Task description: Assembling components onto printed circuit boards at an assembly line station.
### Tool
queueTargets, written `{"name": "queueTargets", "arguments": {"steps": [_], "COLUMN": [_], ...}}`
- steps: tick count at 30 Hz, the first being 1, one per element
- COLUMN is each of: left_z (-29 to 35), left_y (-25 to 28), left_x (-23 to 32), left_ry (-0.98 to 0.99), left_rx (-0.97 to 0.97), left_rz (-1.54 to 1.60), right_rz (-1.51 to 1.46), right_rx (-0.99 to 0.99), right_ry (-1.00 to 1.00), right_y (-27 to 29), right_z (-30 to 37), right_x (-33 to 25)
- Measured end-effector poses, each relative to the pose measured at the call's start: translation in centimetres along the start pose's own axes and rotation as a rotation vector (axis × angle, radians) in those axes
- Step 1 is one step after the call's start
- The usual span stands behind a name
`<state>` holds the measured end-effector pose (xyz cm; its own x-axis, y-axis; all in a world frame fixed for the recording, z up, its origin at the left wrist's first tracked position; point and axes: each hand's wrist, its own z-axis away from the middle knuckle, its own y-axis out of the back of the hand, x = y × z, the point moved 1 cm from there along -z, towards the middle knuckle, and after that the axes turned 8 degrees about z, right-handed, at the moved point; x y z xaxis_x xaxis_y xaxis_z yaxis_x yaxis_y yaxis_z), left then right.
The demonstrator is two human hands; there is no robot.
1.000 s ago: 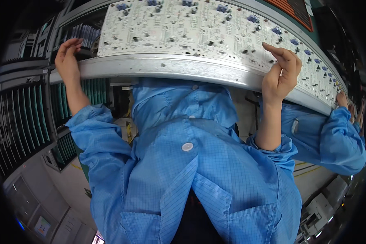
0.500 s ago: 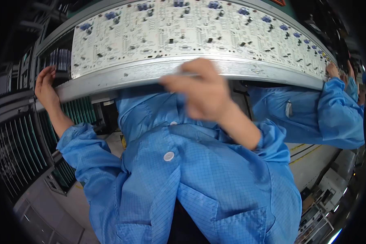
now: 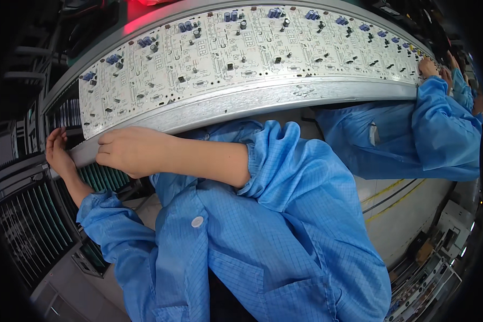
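left hand [image 3: 59, 154]: raised, loosely curled | right hand [image 3: 132, 152]: crossed leftward

You have two hands: a left hand [image 3: 60, 158] and a right hand [image 3: 131, 152]. Before you, count one long row of white circuit boards [image 3: 163, 74], joins too fine to number, bearing at least nine clusters of blue capacitors [image 3: 231, 16]; one near metal rail [image 3: 241, 102]; one large white button [image 3: 197, 221] on your coat [image 3: 231, 231]; two yellow floor lines [image 3: 383, 191]; at least one co-worker [image 3: 445, 129].
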<state>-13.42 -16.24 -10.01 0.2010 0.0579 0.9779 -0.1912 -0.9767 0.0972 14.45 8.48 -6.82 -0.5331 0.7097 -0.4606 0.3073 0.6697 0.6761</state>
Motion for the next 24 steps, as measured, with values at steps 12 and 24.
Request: {"name": "queueTargets", "arguments": {"steps": [12, 24], "left_z": [9.2, 10.8], "left_y": [-2.0, 17.4], "left_x": [15.5, 34.9], "left_ry": [-0.658, -0.368], "left_rx": [0.433, 1.031], "left_rz": [-0.956, -1.980], "right_rz": [-0.044, 0.003], "right_rx": [-0.147, -0.190], "right_ry": [0.050, 0.087], "right_y": [4.3, 5.8], "right_z": [0.7, -0.3], "right_x": [-1.3, -2.5]}}
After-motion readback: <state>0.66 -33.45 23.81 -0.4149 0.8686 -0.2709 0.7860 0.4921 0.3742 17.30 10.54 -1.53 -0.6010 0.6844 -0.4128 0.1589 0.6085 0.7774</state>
